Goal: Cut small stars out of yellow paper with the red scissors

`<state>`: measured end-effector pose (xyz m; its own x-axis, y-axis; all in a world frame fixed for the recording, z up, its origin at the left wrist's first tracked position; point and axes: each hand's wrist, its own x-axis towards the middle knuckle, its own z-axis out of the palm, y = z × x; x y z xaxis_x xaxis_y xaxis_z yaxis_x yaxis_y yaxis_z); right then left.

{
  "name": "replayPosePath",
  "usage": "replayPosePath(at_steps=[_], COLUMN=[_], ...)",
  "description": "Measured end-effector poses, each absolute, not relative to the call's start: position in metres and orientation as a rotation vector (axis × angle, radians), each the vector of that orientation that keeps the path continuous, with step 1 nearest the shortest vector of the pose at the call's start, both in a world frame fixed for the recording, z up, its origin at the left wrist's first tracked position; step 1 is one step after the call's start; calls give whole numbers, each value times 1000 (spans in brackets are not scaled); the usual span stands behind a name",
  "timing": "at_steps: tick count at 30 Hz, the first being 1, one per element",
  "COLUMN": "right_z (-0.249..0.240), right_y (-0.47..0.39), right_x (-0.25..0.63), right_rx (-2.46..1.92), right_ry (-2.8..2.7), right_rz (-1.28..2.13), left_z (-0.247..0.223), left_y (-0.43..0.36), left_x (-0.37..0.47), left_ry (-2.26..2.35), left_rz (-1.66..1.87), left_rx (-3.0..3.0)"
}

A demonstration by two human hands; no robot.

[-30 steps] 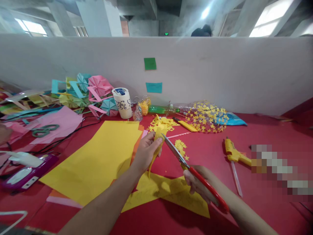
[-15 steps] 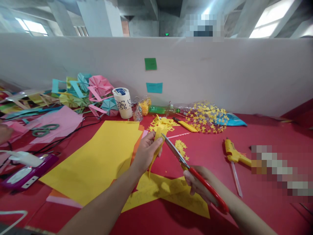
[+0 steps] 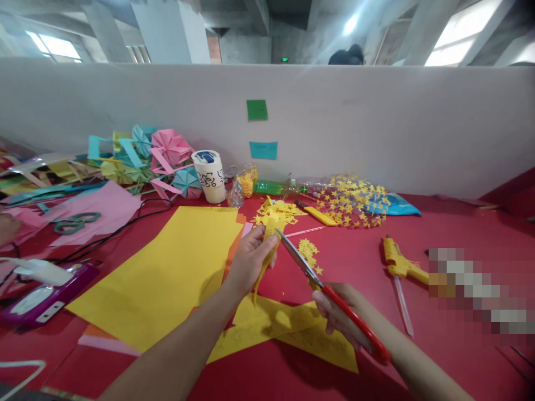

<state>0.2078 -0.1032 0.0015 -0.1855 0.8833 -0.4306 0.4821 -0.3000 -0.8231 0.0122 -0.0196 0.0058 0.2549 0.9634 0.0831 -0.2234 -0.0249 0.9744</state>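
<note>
Between the thumb and fingers of my left hand (image 3: 251, 257) is a strip of yellow paper (image 3: 271, 227), its tail hanging below the palm. My right hand (image 3: 340, 312) grips red-handled scissors (image 3: 355, 317), whose blades point up and left with the tip against the strip. Under both hands lie crossed yellow paper pieces (image 3: 259, 334) with faint markings. Small cut yellow stars (image 3: 308, 252) form a little pile right of the strip. Behind my left hand is a heap of yellow paper scraps (image 3: 278, 210).
Large yellow sheets (image 3: 179, 267) lie at left. A glue gun (image 3: 403, 264) rests at right, a utility knife (image 3: 318, 214) behind. A paper cup (image 3: 210, 178) and star-covered clear plastic (image 3: 353, 200) stand along the partition. A purple power strip (image 3: 54, 295) and another person's hand (image 3: 9, 228) are at far left.
Both hands, the strip and the scissors hold nearly the same place. The top of a person's head now shows behind the partition where blurring blocks were.
</note>
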Motion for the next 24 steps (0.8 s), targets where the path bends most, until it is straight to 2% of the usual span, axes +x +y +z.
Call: replayPosePath(at_steps=[24], right_z=[3], right_y=[-100], right_x=[211], right_rx=[-1600], right_ry=[-1627], right_rz=[1521], left_z=[-6], left_y=[-8], left_x=[4], left_ry=[847], left_rz=[1211], left_rx=[1131])
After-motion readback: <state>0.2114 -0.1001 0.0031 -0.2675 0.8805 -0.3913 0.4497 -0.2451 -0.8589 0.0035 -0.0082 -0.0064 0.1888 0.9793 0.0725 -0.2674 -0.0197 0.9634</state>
